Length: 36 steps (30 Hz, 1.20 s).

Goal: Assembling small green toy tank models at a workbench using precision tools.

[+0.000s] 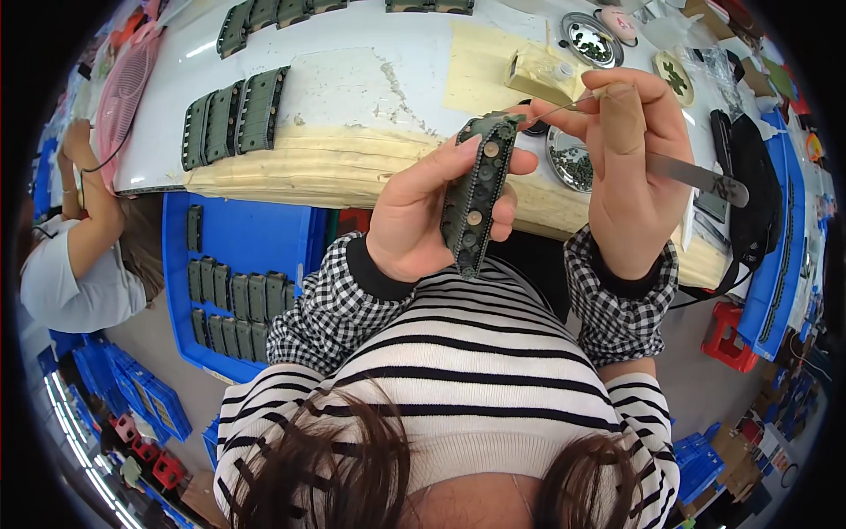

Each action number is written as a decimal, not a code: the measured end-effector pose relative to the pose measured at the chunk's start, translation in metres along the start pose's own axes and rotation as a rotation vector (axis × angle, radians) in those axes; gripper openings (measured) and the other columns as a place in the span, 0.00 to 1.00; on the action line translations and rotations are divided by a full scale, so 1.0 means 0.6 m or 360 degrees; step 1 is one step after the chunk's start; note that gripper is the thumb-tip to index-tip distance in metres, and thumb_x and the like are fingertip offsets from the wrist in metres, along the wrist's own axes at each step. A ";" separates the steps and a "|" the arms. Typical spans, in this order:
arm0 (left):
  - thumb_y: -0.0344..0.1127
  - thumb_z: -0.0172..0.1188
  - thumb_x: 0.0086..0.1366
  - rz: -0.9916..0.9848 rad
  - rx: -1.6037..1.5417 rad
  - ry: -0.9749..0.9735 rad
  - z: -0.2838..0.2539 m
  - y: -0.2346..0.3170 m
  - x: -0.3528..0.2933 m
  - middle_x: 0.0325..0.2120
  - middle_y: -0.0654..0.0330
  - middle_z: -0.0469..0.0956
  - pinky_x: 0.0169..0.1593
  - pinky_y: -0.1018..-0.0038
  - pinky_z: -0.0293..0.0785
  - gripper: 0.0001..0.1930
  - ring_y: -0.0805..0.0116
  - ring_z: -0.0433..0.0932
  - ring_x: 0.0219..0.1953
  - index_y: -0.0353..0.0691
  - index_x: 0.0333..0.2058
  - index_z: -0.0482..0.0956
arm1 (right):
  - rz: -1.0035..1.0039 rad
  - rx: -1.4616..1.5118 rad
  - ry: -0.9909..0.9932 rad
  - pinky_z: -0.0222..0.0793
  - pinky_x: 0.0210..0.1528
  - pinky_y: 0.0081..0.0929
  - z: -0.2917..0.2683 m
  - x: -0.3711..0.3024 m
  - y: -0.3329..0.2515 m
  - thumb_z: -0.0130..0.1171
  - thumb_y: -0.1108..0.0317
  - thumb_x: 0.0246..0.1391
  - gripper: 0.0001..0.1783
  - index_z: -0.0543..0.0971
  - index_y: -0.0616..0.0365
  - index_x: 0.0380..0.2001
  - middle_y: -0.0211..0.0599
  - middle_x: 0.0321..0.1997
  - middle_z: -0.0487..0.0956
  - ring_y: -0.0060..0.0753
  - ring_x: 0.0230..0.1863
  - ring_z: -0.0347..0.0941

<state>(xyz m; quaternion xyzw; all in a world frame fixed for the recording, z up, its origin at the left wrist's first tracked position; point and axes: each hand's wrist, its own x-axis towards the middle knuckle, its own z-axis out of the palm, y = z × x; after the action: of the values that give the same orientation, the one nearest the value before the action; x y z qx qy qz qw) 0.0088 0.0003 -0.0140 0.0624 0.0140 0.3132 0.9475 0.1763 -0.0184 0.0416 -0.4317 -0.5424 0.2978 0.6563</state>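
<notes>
Upright in my left hand is a dark green toy tank hull, gripped between thumb and fingers. Its side, with a row of round wheels and small brass-coloured discs, faces to the right. My right hand pinches a pair of metal tweezers, the broad end passing out beyond the palm. Their thin tips reach the upper end of the hull; whether they hold a small piece there is too fine to make out. A tan cover wraps my right thumb.
Several similar hulls stand on the white table, and more lie in a blue tray at lower left. Metal dishes with small green parts and a paper-wrapped block are beyond my hands. A co-worker sits far left.
</notes>
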 end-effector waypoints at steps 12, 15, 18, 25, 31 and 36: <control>0.39 0.44 0.72 -0.0014 -0.0032 0.0012 0.007 -0.005 0.000 0.45 0.53 0.78 0.35 0.73 0.80 0.26 0.67 0.80 0.33 0.37 0.65 0.54 | 0.0099 0.0047 -0.0055 0.80 0.46 0.37 -0.003 -0.004 -0.005 0.47 0.69 0.66 0.12 0.73 0.70 0.40 0.35 0.32 0.73 0.21 0.35 0.73; 0.39 0.44 0.72 -0.0017 -0.0025 0.0023 0.007 -0.004 0.000 0.45 0.53 0.77 0.35 0.73 0.80 0.26 0.67 0.80 0.33 0.37 0.65 0.54 | 0.0115 0.0034 -0.0054 0.80 0.46 0.37 -0.003 -0.005 -0.005 0.48 0.69 0.66 0.12 0.73 0.70 0.40 0.35 0.32 0.73 0.21 0.35 0.74; 0.39 0.44 0.72 -0.0013 -0.0010 0.0030 0.005 -0.005 0.001 0.45 0.53 0.77 0.35 0.73 0.80 0.26 0.67 0.80 0.33 0.37 0.65 0.54 | 0.0118 0.0056 -0.0051 0.80 0.46 0.36 -0.004 -0.005 -0.003 0.48 0.69 0.66 0.12 0.73 0.70 0.40 0.36 0.32 0.73 0.21 0.34 0.73; 0.42 0.41 0.73 0.0061 0.0275 0.0024 0.005 0.002 0.000 0.50 0.50 0.74 0.45 0.68 0.80 0.26 0.64 0.81 0.40 0.36 0.65 0.53 | -0.0004 -0.0061 0.0273 0.75 0.35 0.18 -0.033 0.017 0.015 0.56 0.69 0.62 0.11 0.76 0.69 0.40 0.32 0.35 0.77 0.18 0.31 0.72; 0.48 0.33 0.75 0.0220 0.0953 0.0282 0.044 0.011 0.001 0.56 0.47 0.69 0.58 0.64 0.71 0.29 0.63 0.76 0.49 0.38 0.68 0.47 | -0.0400 -0.1069 0.0228 0.62 0.23 0.17 -0.080 0.048 0.065 0.61 0.76 0.53 0.05 0.80 0.62 0.34 0.32 0.32 0.78 0.20 0.26 0.72; 0.38 0.49 0.71 0.0416 0.1951 0.0277 0.037 0.028 -0.012 0.51 0.54 0.73 0.55 0.72 0.69 0.26 0.70 0.73 0.50 0.35 0.64 0.60 | -0.0366 -0.1230 0.0068 0.65 0.24 0.19 -0.068 0.045 0.062 0.61 0.77 0.50 0.06 0.81 0.59 0.33 0.34 0.29 0.76 0.24 0.25 0.74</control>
<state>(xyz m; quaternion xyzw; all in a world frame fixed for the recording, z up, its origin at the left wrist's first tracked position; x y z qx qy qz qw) -0.0056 0.0071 0.0100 0.5694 0.2602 0.3653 0.6889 0.2249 0.0116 0.0191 -0.5893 -0.6455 -0.0124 0.4858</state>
